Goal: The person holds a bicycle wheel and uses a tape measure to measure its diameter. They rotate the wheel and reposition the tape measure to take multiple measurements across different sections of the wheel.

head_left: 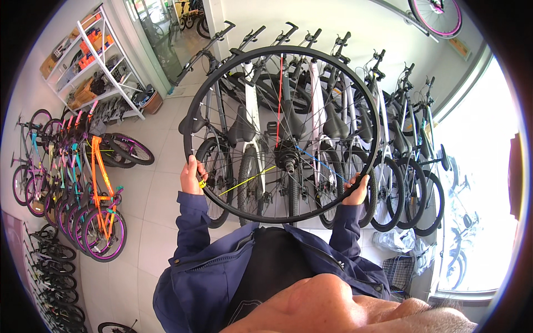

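Upright in front of me stands a black bicycle wheel without a tyre, its dark hub (287,159) at the middle of the black rim (288,218). Most spokes are dark; a red spoke (279,100) runs upward, a yellow spoke (247,180) to the lower left and a blue spoke (323,164) to the lower right. My left hand (191,175) is closed on the rim's lower left, beside a small yellow piece (202,183) whose kind I cannot make out. At the lower right, my right hand (357,190) grips the rim with its thumb and fingers.
Behind the wheel stands a row of bicycles (315,100). More bicycles, including an orange bicycle (99,172), crowd the left side near a white shelf rack (102,64) with boxes. A black wire basket (397,272) and clear plastic wrapping (395,241) lie at the right.
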Demonstrator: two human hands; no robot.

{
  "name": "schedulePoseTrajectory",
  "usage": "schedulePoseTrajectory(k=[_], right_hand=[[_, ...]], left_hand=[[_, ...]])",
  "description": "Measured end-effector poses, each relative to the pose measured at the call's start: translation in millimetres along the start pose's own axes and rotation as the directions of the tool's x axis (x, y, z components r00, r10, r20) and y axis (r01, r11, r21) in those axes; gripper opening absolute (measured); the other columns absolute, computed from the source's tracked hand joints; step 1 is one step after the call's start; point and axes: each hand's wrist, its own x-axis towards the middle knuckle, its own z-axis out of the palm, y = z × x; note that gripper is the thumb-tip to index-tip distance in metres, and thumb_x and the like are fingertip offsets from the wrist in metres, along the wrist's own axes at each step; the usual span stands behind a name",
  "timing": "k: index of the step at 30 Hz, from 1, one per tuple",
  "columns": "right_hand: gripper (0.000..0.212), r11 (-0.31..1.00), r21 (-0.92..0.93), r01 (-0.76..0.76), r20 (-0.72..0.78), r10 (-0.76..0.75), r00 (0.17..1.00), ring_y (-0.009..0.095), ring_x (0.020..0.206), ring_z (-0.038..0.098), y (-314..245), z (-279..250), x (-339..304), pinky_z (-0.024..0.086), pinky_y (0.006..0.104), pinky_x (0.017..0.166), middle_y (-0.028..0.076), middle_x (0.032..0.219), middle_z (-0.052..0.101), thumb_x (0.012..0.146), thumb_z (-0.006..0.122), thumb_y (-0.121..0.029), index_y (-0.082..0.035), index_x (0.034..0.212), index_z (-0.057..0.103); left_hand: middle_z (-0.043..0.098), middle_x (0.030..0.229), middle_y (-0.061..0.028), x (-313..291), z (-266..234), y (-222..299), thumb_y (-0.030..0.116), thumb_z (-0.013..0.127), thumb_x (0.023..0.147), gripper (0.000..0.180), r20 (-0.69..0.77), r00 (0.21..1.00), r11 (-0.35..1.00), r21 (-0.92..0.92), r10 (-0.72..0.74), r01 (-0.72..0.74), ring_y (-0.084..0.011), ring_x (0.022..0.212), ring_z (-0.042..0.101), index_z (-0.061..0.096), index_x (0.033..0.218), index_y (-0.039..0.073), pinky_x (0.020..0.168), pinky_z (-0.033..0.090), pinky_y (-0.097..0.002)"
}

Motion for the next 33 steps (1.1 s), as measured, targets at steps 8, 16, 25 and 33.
schedulePoseTrajectory(k=[8, 16, 25, 33], right_hand=[[0.040, 1.000, -0.001, -0.001, 0.005, 0.001, 1.000, 0.008, 0.055, 0.041, -3.5, 11.9, -3.3, 0.039, 0.0231, 0.053, -0.003, 0.068, 0.046, 0.100, 0.047, -0.048, -0.010, 0.098, 0.057], [0.040, 1.000, 0.016, 0.021, 0.036, -0.022, 0.999, 0.009, 0.055, 0.040, -3.7, 17.8, 0.1, 0.038, 0.0233, 0.053, -0.002, 0.069, 0.045, 0.099, 0.048, -0.047, -0.008, 0.097, 0.056], [0.037, 0.998, -0.017, 0.059, 0.095, -0.057, 0.994, 0.009, 0.056, 0.040, -8.4, 26.1, 2.6, 0.037, 0.0232, 0.053, -0.001, 0.069, 0.044, 0.100, 0.047, -0.045, -0.009, 0.099, 0.054], [0.037, 0.995, -0.040, 0.096, 0.159, -0.089, 0.983, 0.008, 0.059, 0.040, -22.8, 46.4, -8.7, 0.037, 0.0233, 0.055, -0.001, 0.071, 0.045, 0.102, 0.045, -0.041, -0.006, 0.102, 0.055]], left_hand=[[0.045, 0.064, 0.0011, 3.2, -4.3, -3.4, 0.046, 0.057, 0.095, 0.040, -0.014, 1.000, 1.000, -0.016, 0.006, -0.006, -0.0098, 0.053, 0.043, 0.049, 0.079, 0.010, 0.048, 0.039, -0.0262], [0.048, 0.066, 0.0021, 10.1, -12.1, -9.9, 0.053, 0.058, 0.093, 0.043, -0.004, 1.000, 0.998, -0.066, -0.002, 0.001, -0.0091, 0.057, 0.047, 0.052, 0.083, 0.011, 0.048, 0.040, -0.0249], [0.046, 0.065, 0.0026, 11.8, -16.0, -16.9, 0.054, 0.056, 0.093, 0.044, -0.052, 0.997, 0.987, -0.154, -0.056, 0.048, -0.0093, 0.058, 0.044, 0.052, 0.087, 0.011, 0.051, 0.038, -0.0251], [0.046, 0.065, 0.0029, 14.6, -24.9, -27.4, 0.057, 0.057, 0.091, 0.046, -0.060, 0.995, 0.975, -0.210, -0.081, 0.066, -0.0094, 0.059, 0.044, 0.051, 0.086, 0.011, 0.052, 0.039, -0.0247]])
